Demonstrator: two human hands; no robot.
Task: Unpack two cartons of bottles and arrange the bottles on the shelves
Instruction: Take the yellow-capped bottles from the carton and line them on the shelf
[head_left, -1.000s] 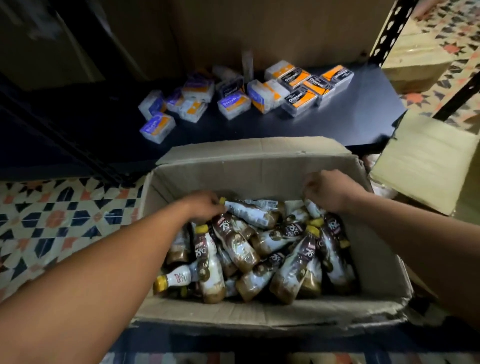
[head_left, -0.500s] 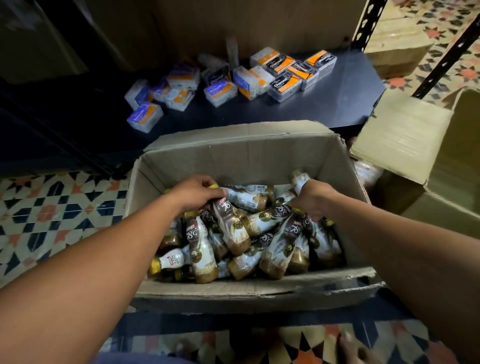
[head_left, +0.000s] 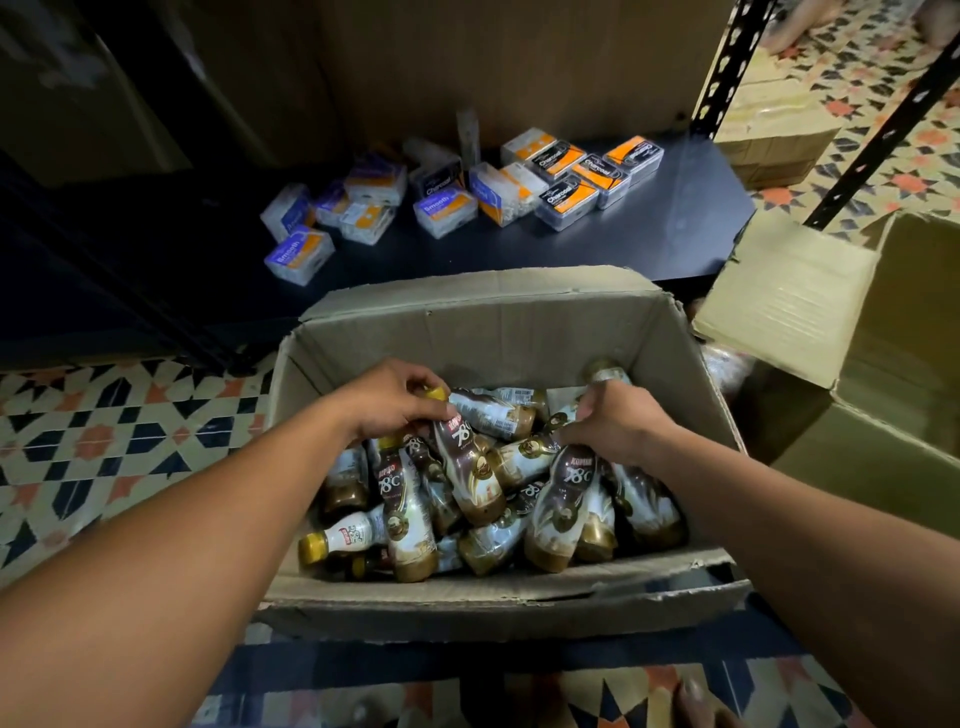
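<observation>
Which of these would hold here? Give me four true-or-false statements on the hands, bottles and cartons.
1. The left hand and right hand grip bottles inside the carton. True.
2. The bottles stand upright in rows. False: they lie jumbled on their sides.
3. Small boxes lie on the dark shelf behind the carton. True.
4. The second carton at the right is sealed. False: its flap is open.

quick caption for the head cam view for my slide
Unpacking: left hand and right hand reach into an open carton, each gripping one of the jumbled bottles, before a low shelf.
</observation>
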